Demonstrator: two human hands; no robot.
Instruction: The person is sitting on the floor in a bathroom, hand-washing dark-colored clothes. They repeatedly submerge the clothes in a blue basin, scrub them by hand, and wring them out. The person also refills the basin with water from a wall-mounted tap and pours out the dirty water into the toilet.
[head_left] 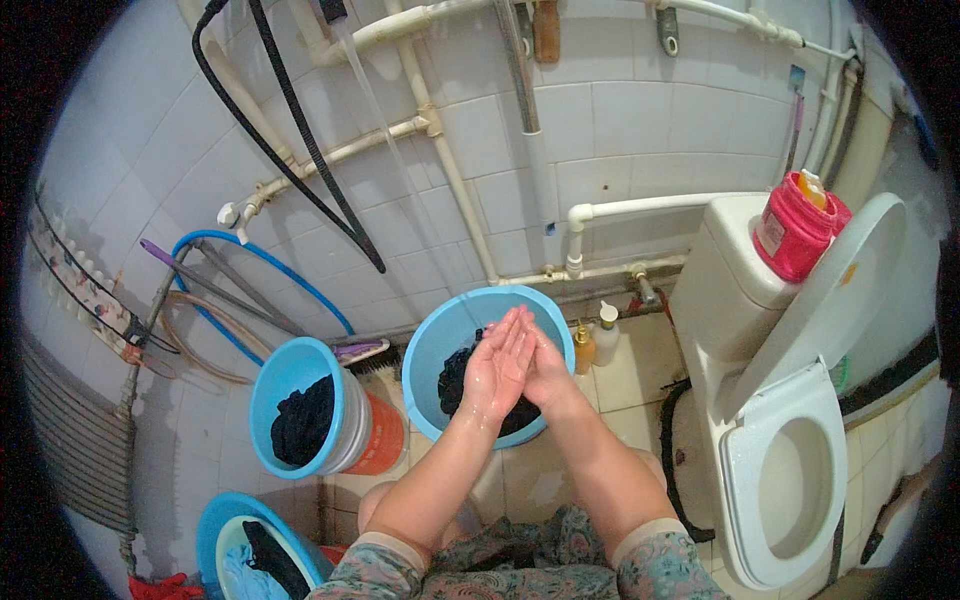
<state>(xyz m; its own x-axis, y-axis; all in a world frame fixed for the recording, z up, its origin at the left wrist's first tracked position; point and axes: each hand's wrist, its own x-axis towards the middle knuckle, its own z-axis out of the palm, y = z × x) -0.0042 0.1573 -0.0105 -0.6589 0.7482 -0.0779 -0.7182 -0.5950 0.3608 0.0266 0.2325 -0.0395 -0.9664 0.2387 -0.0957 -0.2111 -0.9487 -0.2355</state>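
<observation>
My left hand [499, 368] is wet, palm up, its fingers stretched out and nothing in it. Pressed against its side is my right hand [546, 362], also open; its fingers are partly hidden behind the left. The two form a shallow cup above a light blue basin [425, 345] on the floor by the wall. Dark wet cloth [455, 382] lies inside the basin, partly covered by my hands and forearms. From a dark spout [333, 10] at the top, a thin clear stream of water [385, 125] runs down toward the basin.
Left of the basin, a blue-rimmed bucket [262, 400] holds black cloth. Another blue tub [210, 535] with clothes is at lower left. Two pump bottles [605, 335] stand right of the basin, near a white toilet [735, 450]. A black hose [320, 165] hangs in front of the wall.
</observation>
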